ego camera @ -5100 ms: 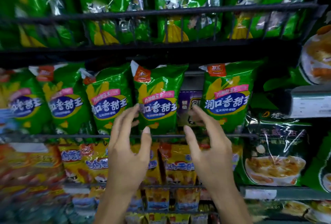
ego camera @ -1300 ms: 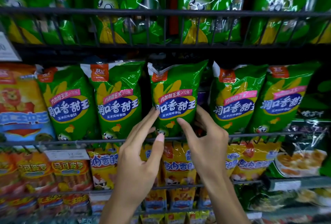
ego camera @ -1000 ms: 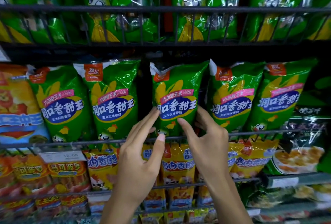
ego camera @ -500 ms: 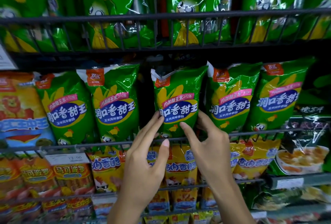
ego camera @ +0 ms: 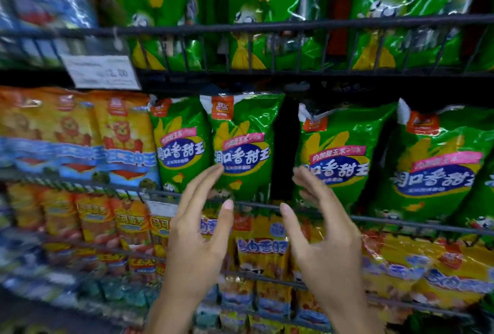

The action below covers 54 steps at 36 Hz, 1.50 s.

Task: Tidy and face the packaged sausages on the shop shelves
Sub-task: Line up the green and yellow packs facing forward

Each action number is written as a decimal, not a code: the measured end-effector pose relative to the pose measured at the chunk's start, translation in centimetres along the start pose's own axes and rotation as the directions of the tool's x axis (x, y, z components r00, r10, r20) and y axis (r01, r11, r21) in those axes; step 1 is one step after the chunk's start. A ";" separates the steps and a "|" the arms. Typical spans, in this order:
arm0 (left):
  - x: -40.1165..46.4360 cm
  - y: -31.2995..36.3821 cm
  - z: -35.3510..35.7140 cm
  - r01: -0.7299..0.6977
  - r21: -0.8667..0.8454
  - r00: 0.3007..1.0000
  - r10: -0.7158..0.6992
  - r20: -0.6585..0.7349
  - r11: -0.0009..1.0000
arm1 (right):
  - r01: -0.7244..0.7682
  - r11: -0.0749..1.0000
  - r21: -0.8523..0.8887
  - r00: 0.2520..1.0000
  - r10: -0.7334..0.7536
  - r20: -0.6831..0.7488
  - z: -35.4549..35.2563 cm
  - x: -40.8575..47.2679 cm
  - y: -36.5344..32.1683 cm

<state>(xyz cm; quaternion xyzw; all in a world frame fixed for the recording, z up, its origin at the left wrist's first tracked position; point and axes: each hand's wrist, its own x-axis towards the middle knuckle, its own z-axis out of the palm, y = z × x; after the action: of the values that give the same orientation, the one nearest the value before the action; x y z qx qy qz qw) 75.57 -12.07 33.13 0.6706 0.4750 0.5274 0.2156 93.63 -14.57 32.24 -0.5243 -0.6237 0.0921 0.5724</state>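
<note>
Nearest, left hand and right hand raised side by side before the shelves, grip of each apart, fingers straight and spread, holding nothing. Just beyond the left fingertips, a green sausage pack upright behind the wire rail, with a dark gap to its right and then a second green pack past the right fingertips. Farther off, orange packs at left, yellow packs below, larger green bags above, a price tag clipped there.
</note>
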 end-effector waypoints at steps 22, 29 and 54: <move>3.3 -3.6 -4.2 -0.067 -0.134 0.907 0.116 0.404 0.989 | -0.140 0.971 -0.195 0.977 0.104 -0.185 8.3 2.9 -1.7; 3.4 -2.7 -4.0 -0.081 -0.184 0.911 0.148 0.385 0.980 | -0.092 0.976 -0.197 0.976 0.049 -0.211 7.9 3.4 -2.3; 2.5 -3.6 -3.8 -0.069 -0.147 0.938 0.115 0.328 0.987 | -0.156 0.967 -0.203 0.959 0.098 -0.266 7.4 0.6 -2.1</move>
<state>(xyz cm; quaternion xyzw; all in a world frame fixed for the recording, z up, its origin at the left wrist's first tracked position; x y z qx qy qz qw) 70.60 -9.04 32.89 0.7562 0.3633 0.4457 0.3123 86.65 -11.45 31.69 -0.6316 -0.5165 -0.0093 0.5782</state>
